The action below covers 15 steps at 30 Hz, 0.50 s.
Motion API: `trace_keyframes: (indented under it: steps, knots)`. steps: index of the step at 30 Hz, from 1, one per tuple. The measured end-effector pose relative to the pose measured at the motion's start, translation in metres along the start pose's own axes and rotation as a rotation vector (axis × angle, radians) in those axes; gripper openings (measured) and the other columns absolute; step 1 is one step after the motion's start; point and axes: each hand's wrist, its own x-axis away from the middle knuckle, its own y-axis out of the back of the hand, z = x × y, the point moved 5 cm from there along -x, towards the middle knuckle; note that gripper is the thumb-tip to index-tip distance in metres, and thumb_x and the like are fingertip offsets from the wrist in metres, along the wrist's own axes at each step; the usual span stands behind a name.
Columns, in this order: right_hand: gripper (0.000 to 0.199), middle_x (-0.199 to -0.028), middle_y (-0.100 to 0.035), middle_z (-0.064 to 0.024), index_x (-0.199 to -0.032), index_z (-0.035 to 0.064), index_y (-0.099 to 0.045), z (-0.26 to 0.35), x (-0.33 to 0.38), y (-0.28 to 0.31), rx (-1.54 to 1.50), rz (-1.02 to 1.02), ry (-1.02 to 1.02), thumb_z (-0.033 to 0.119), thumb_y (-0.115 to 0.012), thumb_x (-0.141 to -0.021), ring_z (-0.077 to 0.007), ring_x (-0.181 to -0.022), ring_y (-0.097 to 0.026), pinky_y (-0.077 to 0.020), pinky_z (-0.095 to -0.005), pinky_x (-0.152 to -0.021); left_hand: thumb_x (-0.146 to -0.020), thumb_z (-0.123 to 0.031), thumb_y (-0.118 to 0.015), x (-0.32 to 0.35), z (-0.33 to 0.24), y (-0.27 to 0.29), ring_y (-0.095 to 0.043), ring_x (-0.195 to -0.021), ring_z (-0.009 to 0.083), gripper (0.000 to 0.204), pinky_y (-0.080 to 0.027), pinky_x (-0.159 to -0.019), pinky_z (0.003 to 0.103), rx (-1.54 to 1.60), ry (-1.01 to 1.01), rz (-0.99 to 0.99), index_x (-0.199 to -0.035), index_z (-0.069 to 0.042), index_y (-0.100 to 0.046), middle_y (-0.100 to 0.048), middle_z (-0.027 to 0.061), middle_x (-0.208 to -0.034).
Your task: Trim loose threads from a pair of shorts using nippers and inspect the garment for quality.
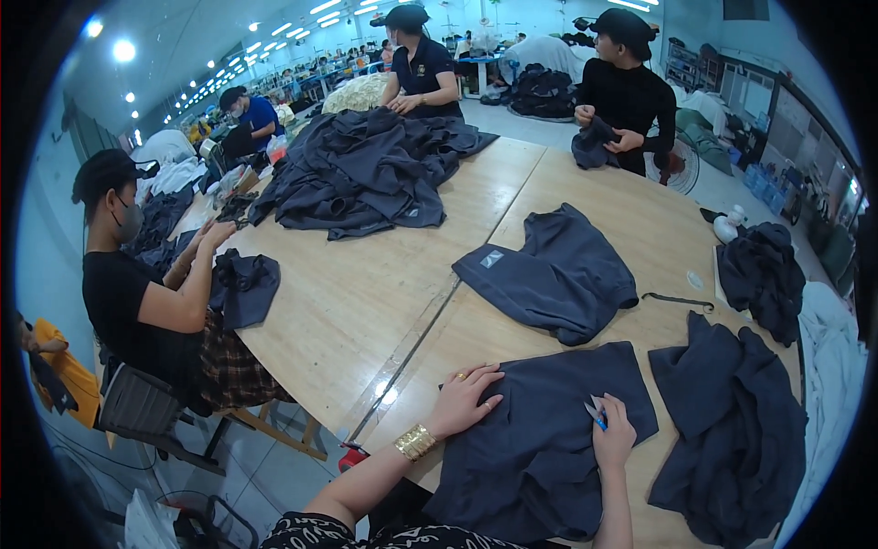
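A dark navy garment (558, 393) lies spread on the wooden table in front of me, bunched toward its near end. My left hand (465, 404) rests flat on its upper left edge, fingers stretched out, a wide gold bracelet on the wrist. Over the right part of the cloth, my right hand (616, 437) is closed around small thread snips (597, 414) with a blue handle, their blades pointing up and away from me. Just beyond lies another dark garment (572, 284) with a light patch. A crumpled dark garment (727, 421) sits to the right of my right hand.
A large heap of dark garments (366, 174) covers the far side of the table (357, 302). A black curved strip (679, 301) lies at the right, near another dark bundle (761, 274). Co-workers handle cloth at the left, far side and far right. White cloth (828, 366) hangs along the right edge.
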Motion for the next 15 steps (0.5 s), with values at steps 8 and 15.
trace_keyframes:
  steps: [8, 15]
  knots:
    - [0.029, -0.113, -0.060, -0.0088, -0.103, 0.0075, -0.060, -0.015, -0.004, -0.002, 0.093, -0.047, -0.028, -0.002, -0.058, -0.076, -0.0308, -0.090, -0.063, -0.0508, -0.0375, -0.074, -0.090, -0.042, -0.053, -0.042, 0.027, -0.007, -0.041, -0.127, 0.0243, 0.044, -0.029, -0.103, 0.043, -0.078, -0.153, 0.072, -0.126, -0.016, -0.053, -0.050, 0.0051, -0.133]
    - [0.026, -0.109, -0.061, -0.0104, -0.102, 0.0048, -0.060, -0.051, -0.021, 0.033, 0.175, -0.130, -0.166, -0.002, -0.059, -0.077, -0.0328, -0.096, -0.060, -0.0484, -0.0380, -0.081, -0.088, -0.038, -0.056, -0.071, 0.021, 0.020, -0.029, -0.135, 0.0349, 0.047, -0.022, -0.109, 0.052, -0.477, -0.045, 0.066, -0.128, -0.013, -0.050, -0.033, 0.0172, -0.143]
